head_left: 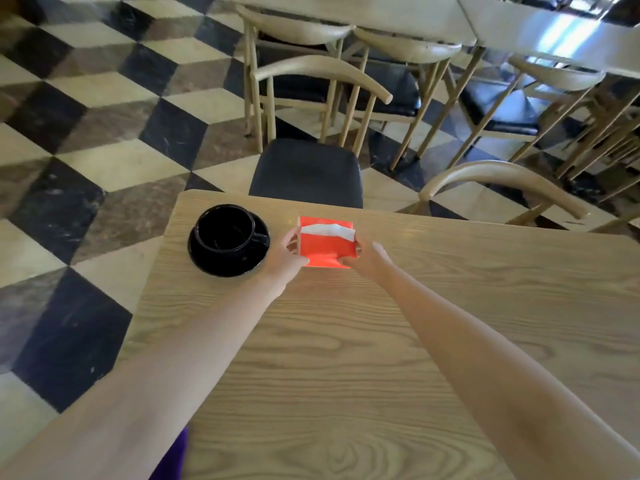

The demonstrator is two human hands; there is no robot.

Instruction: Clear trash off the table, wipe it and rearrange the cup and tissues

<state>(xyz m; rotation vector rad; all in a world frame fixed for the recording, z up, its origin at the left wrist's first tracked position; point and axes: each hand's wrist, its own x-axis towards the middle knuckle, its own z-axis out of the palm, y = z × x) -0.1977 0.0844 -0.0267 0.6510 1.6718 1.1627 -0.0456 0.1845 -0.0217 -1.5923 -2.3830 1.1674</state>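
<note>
While arms stretch forward, both hands [325, 252] clasp tissue pack [327, 245].

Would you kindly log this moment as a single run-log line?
left hand + right hand: gripping red tissue pack | black cup: on saucer, left of pack | trash: none visible
</note>
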